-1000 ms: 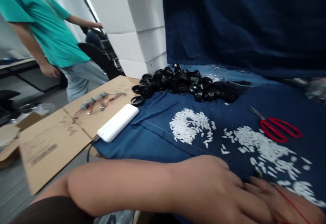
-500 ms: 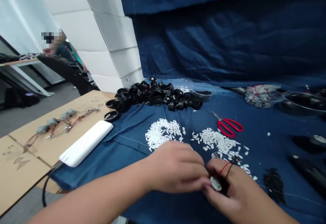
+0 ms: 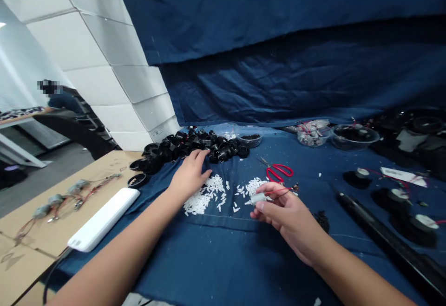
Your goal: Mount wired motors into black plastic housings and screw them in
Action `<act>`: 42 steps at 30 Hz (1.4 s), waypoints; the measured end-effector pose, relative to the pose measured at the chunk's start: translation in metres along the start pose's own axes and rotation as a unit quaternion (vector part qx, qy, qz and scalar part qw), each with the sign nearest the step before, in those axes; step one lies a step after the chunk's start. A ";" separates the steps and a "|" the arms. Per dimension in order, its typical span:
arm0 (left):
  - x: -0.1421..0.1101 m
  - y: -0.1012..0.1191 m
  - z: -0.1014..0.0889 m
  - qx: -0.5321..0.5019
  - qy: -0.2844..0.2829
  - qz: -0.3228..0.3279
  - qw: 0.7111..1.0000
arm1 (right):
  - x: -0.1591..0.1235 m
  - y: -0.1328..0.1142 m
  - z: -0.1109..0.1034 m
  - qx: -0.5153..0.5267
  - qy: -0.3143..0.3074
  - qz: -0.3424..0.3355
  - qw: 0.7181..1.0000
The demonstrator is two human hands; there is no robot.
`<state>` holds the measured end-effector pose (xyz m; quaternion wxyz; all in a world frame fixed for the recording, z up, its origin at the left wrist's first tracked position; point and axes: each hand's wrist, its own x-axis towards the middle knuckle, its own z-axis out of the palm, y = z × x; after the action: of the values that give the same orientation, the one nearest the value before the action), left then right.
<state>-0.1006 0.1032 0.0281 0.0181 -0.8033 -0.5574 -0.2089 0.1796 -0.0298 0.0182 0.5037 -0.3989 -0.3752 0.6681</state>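
Observation:
My left hand (image 3: 190, 172) reaches to the near edge of a heap of black plastic ring-shaped parts (image 3: 223, 150). Its thumb and fingers are apart, with nothing visible between them; whether the fingertips touch a part is hard to tell. Under and beside that hand lies a pile of small white plastic pieces (image 3: 199, 202). Between thumb and fingers, my right hand (image 3: 282, 211) grips a small silvery motor (image 3: 258, 198) with thin wires, at least one red, trailing to the right. Behind this hand is a second pile of white pieces (image 3: 251, 187).
Red-handled scissors (image 3: 275, 170) lie beyond my right hand. A white power strip (image 3: 104, 220) and wired motors (image 3: 55, 199) are at left. Clear bowls (image 3: 353, 137) stand at the back right, with a long black bar (image 3: 379, 241) nearer. A person (image 3: 64, 99) sits far left.
My hands have come apart. The left moved forward and left to the black parts; the right lifted away with the motor, now more exposed. The view has shifted right.

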 end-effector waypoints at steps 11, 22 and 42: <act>0.035 0.004 -0.016 -0.011 -0.049 -0.010 0.999 | 0.008 -0.002 0.000 0.048 0.015 -0.005 0.999; -0.027 0.115 0.008 -0.535 -0.019 -0.118 0.837 | 0.009 0.002 -0.004 0.007 0.033 -0.119 0.992; -0.055 0.130 0.033 -0.732 -0.114 -0.120 0.661 | 0.008 0.014 -0.007 -0.247 0.029 -0.333 0.910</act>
<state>0.0111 0.0141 0.0052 -0.6646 -0.5016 -0.3140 -0.4562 0.1790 -0.0248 0.0013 0.5928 -0.3817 -0.6244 0.3363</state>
